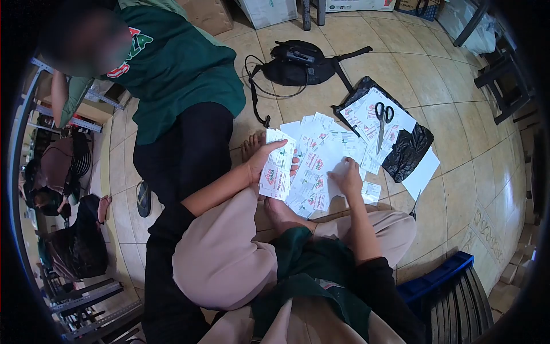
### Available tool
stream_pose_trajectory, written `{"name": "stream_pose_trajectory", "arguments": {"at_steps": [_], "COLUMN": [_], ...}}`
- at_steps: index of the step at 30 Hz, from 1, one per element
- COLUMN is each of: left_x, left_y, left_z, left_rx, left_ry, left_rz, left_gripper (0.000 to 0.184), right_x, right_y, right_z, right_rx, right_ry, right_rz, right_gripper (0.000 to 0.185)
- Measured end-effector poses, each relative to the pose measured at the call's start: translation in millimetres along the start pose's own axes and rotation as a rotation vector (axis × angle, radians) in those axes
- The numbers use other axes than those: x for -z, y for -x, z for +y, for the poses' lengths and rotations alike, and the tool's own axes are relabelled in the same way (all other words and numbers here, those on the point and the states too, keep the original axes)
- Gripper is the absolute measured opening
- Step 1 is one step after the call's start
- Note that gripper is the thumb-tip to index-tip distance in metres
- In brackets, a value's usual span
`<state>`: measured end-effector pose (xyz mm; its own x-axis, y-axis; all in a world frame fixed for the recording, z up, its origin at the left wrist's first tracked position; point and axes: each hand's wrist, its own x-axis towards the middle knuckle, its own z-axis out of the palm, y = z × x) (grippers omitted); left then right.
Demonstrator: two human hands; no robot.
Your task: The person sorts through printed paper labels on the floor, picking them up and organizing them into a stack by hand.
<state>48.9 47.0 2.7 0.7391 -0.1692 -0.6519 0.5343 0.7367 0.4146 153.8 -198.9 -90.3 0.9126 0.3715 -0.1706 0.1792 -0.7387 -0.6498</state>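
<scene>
My left hand (268, 160) is closed around a stack of printed paper slips (276, 180) with red and green print, held upright above my foot. My right hand (347, 179) hovers over or touches a spread of loose printed slips (314, 163) on the floor; its thumb and fingers are apart, and I see nothing held in it. Close to its right, scissors with black handles (381, 123) lie on more printed sheets (361, 114), which rest on a crumpled black plastic bag (409, 150).
A black waist bag (301, 63) with a strap and cable lies on the tiled floor (447, 132). Another person in a green shirt (183, 74) sits close on my left. A blue-edged slatted object (452, 286) is at lower right. Boxes (266, 12) stand along the back.
</scene>
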Motion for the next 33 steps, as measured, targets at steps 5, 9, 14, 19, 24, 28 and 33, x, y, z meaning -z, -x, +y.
{"name": "stream_pose_trajectory", "arguments": {"at_steps": [5,9,14,19,24,28,33], "left_x": [1.3,2.0,5.9,-0.3,4.6,0.3,-6.7], "left_y": [-1.8,-2.7,-3.8,-2.5,-8.0,-7.0,-0.2], "left_z": [-0.5,-0.2,-1.0,-0.3,-4.2,-2.6,0.6], "left_rx": [-0.002,-0.014,0.018,0.026,0.031,-0.007,-0.021], "left_ry": [0.005,-0.017,-0.034,-0.044,-0.034,-0.124,-0.134], "left_rz": [0.009,0.025,0.003,0.002,0.092,0.061,0.135], "left_gripper": [0.057,0.056,0.057,0.057,0.050,0.042,0.038], "right_x": [-20.7,-24.0,11.0,42.5,45.3,43.4,36.9], "right_y": [-1.5,-9.7,-8.9,4.6,12.5,17.7,16.9], "right_z": [-4.0,7.3,-11.2,-52.7,-63.2,-67.5,-49.2], "right_rx": [0.091,0.124,0.200,0.583,0.623,0.678,0.694], "right_ry": [0.142,0.058,-0.086,-0.213,-0.336,-0.406,-0.120], "right_rz": [0.139,0.180,0.257,0.434,0.330,0.317,0.192], "right_gripper": [0.075,0.058,0.020,0.015,0.015,0.019,0.025]}}
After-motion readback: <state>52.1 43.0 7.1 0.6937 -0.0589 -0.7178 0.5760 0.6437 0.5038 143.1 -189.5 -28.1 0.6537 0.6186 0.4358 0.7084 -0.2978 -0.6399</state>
